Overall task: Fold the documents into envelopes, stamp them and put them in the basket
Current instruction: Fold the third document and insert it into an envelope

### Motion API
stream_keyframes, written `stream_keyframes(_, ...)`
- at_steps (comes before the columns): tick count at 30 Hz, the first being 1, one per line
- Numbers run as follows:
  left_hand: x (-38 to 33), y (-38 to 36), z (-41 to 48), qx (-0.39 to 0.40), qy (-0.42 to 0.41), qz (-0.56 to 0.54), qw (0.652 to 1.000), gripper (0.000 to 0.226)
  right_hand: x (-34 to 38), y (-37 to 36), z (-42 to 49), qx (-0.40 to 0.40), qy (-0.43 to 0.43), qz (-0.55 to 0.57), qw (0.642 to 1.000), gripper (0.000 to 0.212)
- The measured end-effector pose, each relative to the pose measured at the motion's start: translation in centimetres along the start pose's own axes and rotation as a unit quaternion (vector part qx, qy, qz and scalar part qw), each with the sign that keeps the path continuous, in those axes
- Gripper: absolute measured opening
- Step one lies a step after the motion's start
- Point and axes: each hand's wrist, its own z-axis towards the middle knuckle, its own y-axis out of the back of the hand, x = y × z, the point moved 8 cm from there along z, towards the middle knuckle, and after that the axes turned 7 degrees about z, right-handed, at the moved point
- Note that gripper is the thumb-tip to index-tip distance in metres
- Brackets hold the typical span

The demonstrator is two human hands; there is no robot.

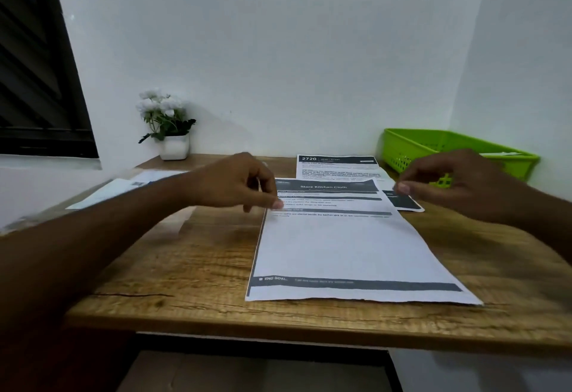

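Observation:
A printed document [340, 246] headed "Store Kitchen Cloth" lies flat on the wooden desk [192, 268], its bottom edge near the desk's front. My left hand [235, 185] has curled fingers, and a fingertip touches the sheet's upper left edge. My right hand [448, 181] hovers loosely curled just off the sheet's upper right corner and holds nothing. A second printed document [337, 165] lies behind and partly under the first. White envelopes [123, 189] lie at the desk's left edge. The green basket [402, 144] stands at the back right, partly behind my right hand.
A white pot of white flowers [174, 147] stands at the back left by the wall. White walls close off the desk at the back and right. A dark window frame [37, 82] is on the left.

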Motion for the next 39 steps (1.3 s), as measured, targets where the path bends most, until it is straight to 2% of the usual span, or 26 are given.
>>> stream_keyframes(4,5.2,1.0,4.4,-0.061,0.084,0.035,0.994,0.021,-4.9,-1.8,3.8,0.022,-0.070,-0.053,0.996,0.003)
stream_keyframes(7,7.9,1.0,5.9,-0.137,0.131,0.025,0.982,0.021,-7.3,-2.7,5.6,0.025,-0.102,-0.081,0.991,0.005)
stream_keyframes(13,9.3,-0.1,6.1,-0.193,0.143,0.036,0.970,0.025,-11.5,-4.6,6.0,0.038,-0.202,-0.140,0.969,0.047)
stream_keyframes(16,8.6,-0.1,6.3,-0.206,0.133,0.053,0.968,0.025,-11.3,-5.4,5.5,0.050,-0.218,-0.127,0.966,0.056)
stream_keyframes(20,8.1,-0.3,6.5,-0.209,0.137,0.075,0.965,0.029,-10.9,-5.9,5.3,0.059,-0.222,-0.152,0.961,0.059)
stream_keyframes(29,8.3,-0.4,6.2,-0.206,0.149,0.063,0.965,0.036,-12.4,-5.7,6.2,-0.044,-0.198,0.036,0.979,0.071)
stream_keyframes(33,8.7,0.0,5.9,-0.212,0.159,0.031,0.964,0.033,-11.8,-5.0,6.5,-0.082,-0.168,0.108,0.976,0.061)
stream_keyframes(39,8.5,1.5,4.4,-0.304,0.161,-0.023,0.939,0.029,-11.0,-4.3,6.3,-0.079,-0.145,0.198,0.966,0.051)
